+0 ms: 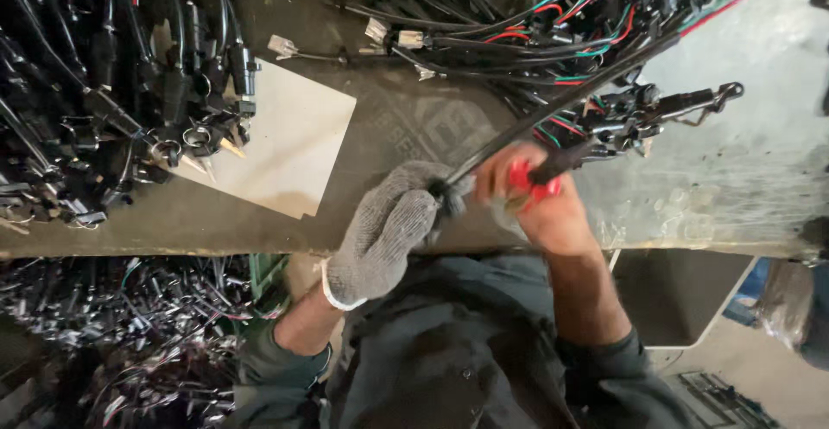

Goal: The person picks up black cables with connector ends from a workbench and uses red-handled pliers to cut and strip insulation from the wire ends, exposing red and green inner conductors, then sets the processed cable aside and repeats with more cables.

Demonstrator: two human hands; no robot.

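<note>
Here the black sleeved cable (553,105) lies diagonally over the workbench (414,127). The gloved left hand (384,230) is closed tightly around its lower end, and the bare right hand (540,204) grips a red-handled tool (535,178) just beside.

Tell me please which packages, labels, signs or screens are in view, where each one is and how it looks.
No package, sign or screen shows.
Pale card: flat on the bench left of the gloved left hand, beige, four-sided, one corner cut, blank.
Embossed mark: pressed into the dark bench top above the hands, same grey-brown colour, blocky shapes.
</note>
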